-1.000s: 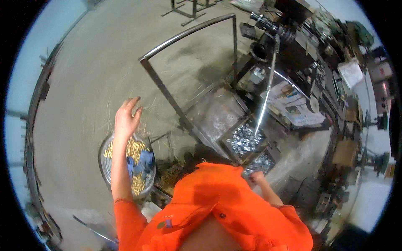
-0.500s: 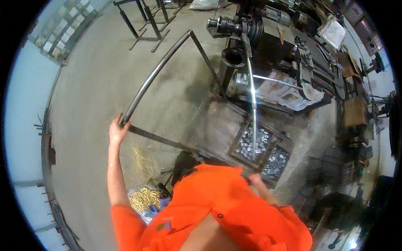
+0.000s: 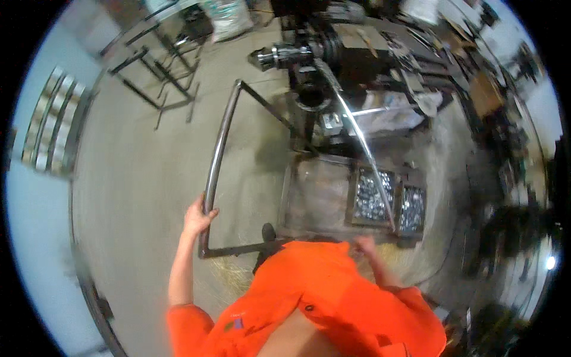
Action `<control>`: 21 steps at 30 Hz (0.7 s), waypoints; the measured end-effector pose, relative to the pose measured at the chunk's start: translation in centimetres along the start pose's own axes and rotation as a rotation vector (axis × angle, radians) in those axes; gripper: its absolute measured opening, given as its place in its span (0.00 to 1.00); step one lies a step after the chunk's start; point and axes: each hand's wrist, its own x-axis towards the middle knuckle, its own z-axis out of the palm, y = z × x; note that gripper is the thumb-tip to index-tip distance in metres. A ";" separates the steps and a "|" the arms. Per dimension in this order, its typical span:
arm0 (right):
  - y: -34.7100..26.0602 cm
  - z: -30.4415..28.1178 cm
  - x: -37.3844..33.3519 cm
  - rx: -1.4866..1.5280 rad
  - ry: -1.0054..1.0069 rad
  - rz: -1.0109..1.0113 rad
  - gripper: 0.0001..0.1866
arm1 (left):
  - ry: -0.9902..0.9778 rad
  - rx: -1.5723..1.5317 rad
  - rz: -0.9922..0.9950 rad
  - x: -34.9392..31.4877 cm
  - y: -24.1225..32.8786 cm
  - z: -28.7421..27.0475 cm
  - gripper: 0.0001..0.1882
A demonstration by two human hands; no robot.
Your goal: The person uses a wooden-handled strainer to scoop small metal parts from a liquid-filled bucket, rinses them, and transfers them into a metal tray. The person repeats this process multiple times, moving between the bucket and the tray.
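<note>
My left hand [image 3: 201, 215] is wrapped round a round steel bar [image 3: 220, 152] that forms the outer side of a metal frame. Its thumb shows on the bar's right side. The frame's flat lower arm [image 3: 238, 249] runs toward my orange top. Blurred by motion, my right hand [image 3: 364, 244] is beside the front of my top, near the lower end of a long shiny lever [image 3: 363, 140]; whether its fingers hold anything is hidden. Up from there, the lever reaches the machine spindle [image 3: 285, 56]. Two trays of small shiny metal pieces [image 3: 373, 196] [image 3: 412, 208] lie around the lever's lower end.
A metal platform [image 3: 318, 193] joins the trays on their left. Dark metal stands [image 3: 148, 74] and a white sack [image 3: 229, 21] are at the back. Tools and metal parts cover the workbench [image 3: 410, 65] at the far right. Yellowish shavings [image 3: 229, 276] lie on the floor.
The whole view has swung, and the bar and trays appear shifted. My left hand sits a bit further up from the frame's lower corner. The bag of brass-coloured pieces is out of view.
</note>
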 end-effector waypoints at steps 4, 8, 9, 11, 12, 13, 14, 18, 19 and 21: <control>2.7 4.5 1.4 -0.702 -0.027 -0.572 0.08 | -0.173 -0.270 0.097 4.5 -0.3 1.4 0.27; 1.3 10.4 -0.2 -1.382 0.111 -0.961 0.05 | -0.198 -0.611 0.166 4.5 -0.1 2.8 0.21; -1.3 13.2 -2.6 -1.037 0.204 -0.821 0.05 | -0.216 -0.641 0.175 4.3 -0.2 2.9 0.21; -2.0 16.2 -3.1 -0.710 0.211 -0.789 0.07 | -0.215 -0.641 0.224 3.7 0.4 2.6 0.22; -2.7 17.6 -2.5 -0.667 0.156 -0.755 0.08 | -0.212 -0.638 0.260 4.7 -0.5 3.0 0.22; -3.2 18.7 -2.1 -0.626 0.101 -0.719 0.10 | -0.226 -0.651 0.265 5.4 -1.4 3.1 0.22; -5.4 20.3 -3.4 -0.531 0.066 -0.532 0.12 | -0.235 -0.675 0.258 5.6 -1.5 3.0 0.21; -7.1 24.3 -1.8 -0.263 -0.226 -0.629 0.12 | -0.257 -0.660 0.248 6.1 -2.0 2.4 0.21; -7.1 25.6 -0.9 -0.330 -0.209 -0.646 0.12 | -0.263 -0.624 0.273 6.6 -1.9 2.3 0.21; -9.8 28.7 -3.1 -0.376 -0.271 -0.632 0.12 | -0.267 -0.583 0.256 7.0 -2.1 2.2 0.20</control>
